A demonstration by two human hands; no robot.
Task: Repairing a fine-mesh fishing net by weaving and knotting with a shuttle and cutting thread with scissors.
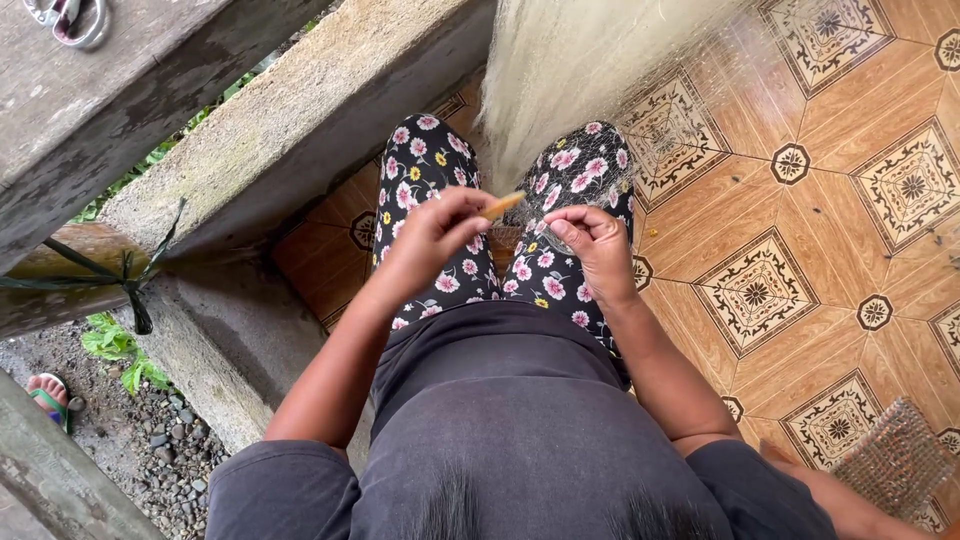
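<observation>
Wood: thin tan netting needle (pixel 503 205), pinched in left hand (pixel 432 235) fingertips, tip angled up-right.
Left hand: closed on needle, over left knee.
Right hand (pixel 594 245): fingers narrowly pinched on fine mesh of net (pixel 590 60), over right knee.
Net: pale, bunched, draped from above over floral trousers (pixel 425 165) and onto patterned tile floor (pixel 800 250).
Left side: concrete ledge (pixel 300 120), just beside legs.

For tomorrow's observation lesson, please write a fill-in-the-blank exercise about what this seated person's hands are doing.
1. The left hand holds a thin wooden ____ .
2. The right hand pinches the fine pale ____ draped over the lap.
3. The trousers are black with a ____ pattern.
4. The floor tiles are mostly ____ in colour.

Missing words: stick; net; flower; orange
</observation>
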